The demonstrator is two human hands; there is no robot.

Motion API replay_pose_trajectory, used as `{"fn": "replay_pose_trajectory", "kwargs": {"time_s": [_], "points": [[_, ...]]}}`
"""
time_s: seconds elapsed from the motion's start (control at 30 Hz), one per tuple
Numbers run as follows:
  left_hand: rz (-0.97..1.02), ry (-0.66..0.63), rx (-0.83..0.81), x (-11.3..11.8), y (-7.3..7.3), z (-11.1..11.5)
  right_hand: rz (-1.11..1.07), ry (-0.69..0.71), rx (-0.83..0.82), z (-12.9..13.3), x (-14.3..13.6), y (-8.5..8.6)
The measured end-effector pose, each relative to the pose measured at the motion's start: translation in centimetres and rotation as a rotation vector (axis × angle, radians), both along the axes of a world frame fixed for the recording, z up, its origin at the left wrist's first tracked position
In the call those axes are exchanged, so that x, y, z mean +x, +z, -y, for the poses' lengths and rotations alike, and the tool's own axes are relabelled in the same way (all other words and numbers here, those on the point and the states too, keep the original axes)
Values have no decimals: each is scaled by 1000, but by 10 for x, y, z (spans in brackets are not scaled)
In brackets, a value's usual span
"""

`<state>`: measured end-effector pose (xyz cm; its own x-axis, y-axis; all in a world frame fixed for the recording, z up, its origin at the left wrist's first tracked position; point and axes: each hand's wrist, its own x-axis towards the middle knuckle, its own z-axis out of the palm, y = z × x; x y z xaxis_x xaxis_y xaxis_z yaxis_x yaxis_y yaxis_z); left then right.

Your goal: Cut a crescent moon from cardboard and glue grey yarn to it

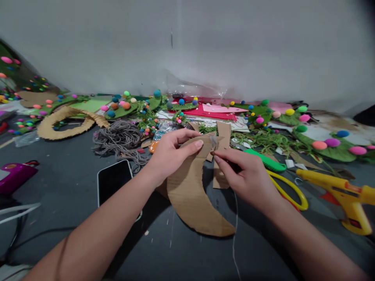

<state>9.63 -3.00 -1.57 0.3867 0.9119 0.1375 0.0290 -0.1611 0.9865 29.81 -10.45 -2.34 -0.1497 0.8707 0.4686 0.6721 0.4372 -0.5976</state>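
A crescent-shaped piece of brown cardboard [187, 191] stands tilted above the dark table. My left hand [177, 150] grips its upper part, thumb on the near face and fingers behind. Near the crescent's upper tip, my right hand [246, 171] pinches something small between thumb and forefinger; a greyish wisp [213, 141] shows just above those fingertips. A thin pale thread [234, 242] hangs below the right hand toward the table's front. Behind the crescent lies a straight cardboard strip [223, 134], partly covered by my right hand.
A yellow glue gun [345, 191], yellow-handled scissors [290, 191] and a green-handled tool [266, 160] lie right. At left are a phone [114, 179], grey cord [117, 138], a cardboard ring [47, 127] and a purple device [14, 175]. Leaves with colored balls line the back.
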Motion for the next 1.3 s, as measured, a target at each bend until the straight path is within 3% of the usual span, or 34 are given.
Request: {"fn": "replay_pose_trajectory", "kwargs": {"time_s": [0.13, 0.37, 0.5, 0.73, 0.93, 1.13, 1.3], "points": [[38, -52, -9, -3, -2, 0, -54, 48, -75, -5, 6, -1], [-97, -296, -18, -1, 1, 5, -35, 190, -191, -13, 27, 0], [-188, -399, -31, 2, 0, 10, -23, 153, -151, -13, 35, 6], [-239, -163, 96, 10, 2, 11, 201, -29, 63, 2, 19, 23], [-192, -18, 80, 10, 3, 10, 199, -19, 160, 6, 4, 14], [-11, -7, -26, 7, -3, 5, 143, -17, 91, 3, 0, 5], [48, -105, -156, 3, -1, 3, 38, -29, 36, 2, 0, 2]]}}
